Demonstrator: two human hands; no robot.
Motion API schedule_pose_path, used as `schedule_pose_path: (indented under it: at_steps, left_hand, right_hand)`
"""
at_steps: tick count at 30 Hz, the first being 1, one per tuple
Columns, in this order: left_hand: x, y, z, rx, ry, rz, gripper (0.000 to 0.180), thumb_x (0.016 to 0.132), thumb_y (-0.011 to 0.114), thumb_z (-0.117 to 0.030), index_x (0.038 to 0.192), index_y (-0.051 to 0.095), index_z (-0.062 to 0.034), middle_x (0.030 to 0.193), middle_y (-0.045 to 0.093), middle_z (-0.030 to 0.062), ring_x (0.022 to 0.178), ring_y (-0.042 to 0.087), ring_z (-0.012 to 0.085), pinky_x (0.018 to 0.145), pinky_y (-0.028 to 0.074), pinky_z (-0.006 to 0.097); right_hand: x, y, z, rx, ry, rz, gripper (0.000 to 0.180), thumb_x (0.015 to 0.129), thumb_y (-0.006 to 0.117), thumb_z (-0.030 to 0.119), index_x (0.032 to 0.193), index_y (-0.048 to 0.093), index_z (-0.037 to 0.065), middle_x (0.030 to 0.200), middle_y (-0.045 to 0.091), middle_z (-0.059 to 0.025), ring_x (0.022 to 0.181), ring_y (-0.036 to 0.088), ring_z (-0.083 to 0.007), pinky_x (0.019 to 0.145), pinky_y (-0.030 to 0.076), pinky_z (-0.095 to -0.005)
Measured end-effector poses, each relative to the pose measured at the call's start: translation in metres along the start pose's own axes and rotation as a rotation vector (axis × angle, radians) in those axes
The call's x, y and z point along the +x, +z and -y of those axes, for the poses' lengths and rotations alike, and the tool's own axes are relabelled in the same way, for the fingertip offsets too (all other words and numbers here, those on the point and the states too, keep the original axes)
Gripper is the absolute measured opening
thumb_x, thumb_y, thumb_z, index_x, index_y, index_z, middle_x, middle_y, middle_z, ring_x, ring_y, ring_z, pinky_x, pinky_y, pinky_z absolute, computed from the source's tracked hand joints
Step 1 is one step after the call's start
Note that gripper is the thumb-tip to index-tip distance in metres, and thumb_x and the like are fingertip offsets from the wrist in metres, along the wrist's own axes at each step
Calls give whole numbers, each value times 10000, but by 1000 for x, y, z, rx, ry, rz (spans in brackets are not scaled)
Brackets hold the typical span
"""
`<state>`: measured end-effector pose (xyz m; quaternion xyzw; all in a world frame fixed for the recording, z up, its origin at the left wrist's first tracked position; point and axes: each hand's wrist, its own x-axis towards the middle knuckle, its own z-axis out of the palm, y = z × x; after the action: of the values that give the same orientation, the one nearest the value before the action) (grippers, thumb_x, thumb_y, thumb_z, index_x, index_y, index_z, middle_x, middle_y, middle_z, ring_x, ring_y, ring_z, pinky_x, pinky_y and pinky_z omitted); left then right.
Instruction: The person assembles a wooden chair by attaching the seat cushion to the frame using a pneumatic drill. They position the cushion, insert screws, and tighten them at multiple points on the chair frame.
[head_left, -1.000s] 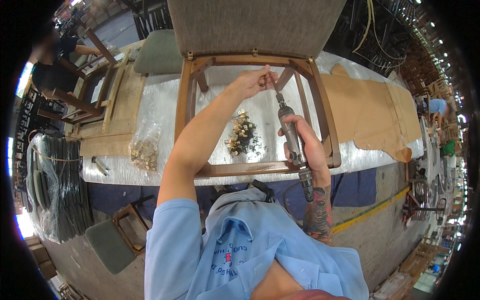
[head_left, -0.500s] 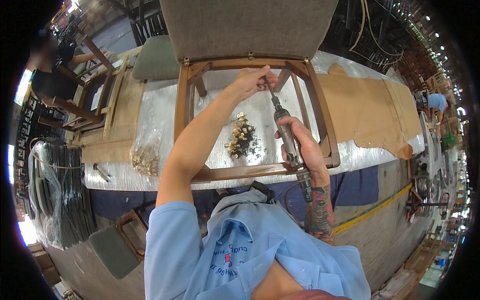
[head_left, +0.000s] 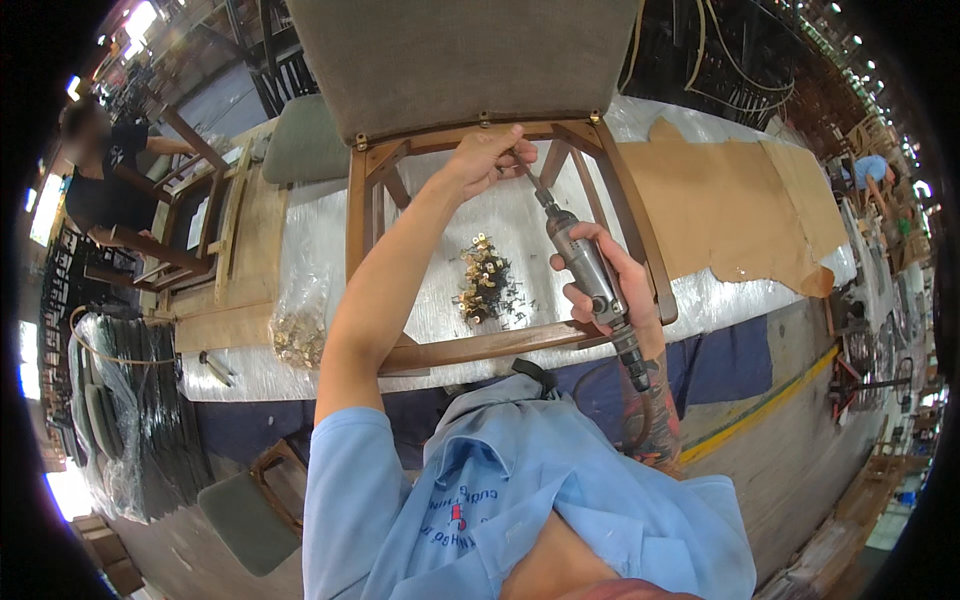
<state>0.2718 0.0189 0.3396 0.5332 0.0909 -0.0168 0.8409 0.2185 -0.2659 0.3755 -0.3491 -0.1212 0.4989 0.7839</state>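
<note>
My right hand point(head_left: 622, 285) is wrapped round a grey power screwdriver point(head_left: 588, 262), whose long thin bit slants up and left. At the tip of that bit, my left hand point(head_left: 490, 165) has its fingers pinched together; whatever they hold is hidden. Both hands are over a brown wooden chair frame point(head_left: 470, 347), the left just below its far rail. A grey upholstered panel point(head_left: 465, 65) stands along that rail, with small brass-coloured brackets point(head_left: 362, 143) at its lower edge. Inside the frame lies a pile of brass-coloured brackets and dark screws point(head_left: 484, 280).
Plastic wrap covers the worktable point(head_left: 420, 300). Brown cardboard point(head_left: 720, 205) lies to the right. On the left are a clear bag of brackets point(head_left: 298, 338) and a grey cushion point(head_left: 308, 140). A co-worker point(head_left: 110, 180) stands at far left beside another wooden frame point(head_left: 205, 220).
The whole view has shifted slightly, with the frame now a little further left. The screwdriver is slanted a bit more, its back end further right. Both hands keep their grips.
</note>
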Motion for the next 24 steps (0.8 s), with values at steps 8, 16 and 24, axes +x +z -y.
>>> schedule_pose_path:
  at_steps: [8,16,24]
  left_hand:
    - [-4,22,-5,-59,-8,-53,494,1003,513,-446,998,588,41,953,611,118,991,634,211,905,530,346]
    - [-38,102,7,316,-479,330,775,904,328,-780,789,611,-67,474,467,-2,334,329,69,355,231,228]
    - [-39,107,4,242,-392,78,484,940,418,-541,747,581,-128,473,434,-34,362,304,73,367,209,244]
  right_hand:
    - [-5,-6,-4,145,-98,90,446,1052,354,427,1411,379,163,1154,509,-197,560,555,-170,423,475,-255]
    - [-5,-15,37,-190,-104,-52,618,1014,436,485,1499,234,160,1016,626,-125,526,590,-128,417,483,-256]
    - [-33,10,75,-1624,-866,-349,701,903,673,393,1411,351,33,1157,600,-199,984,599,-358,929,466,-401]
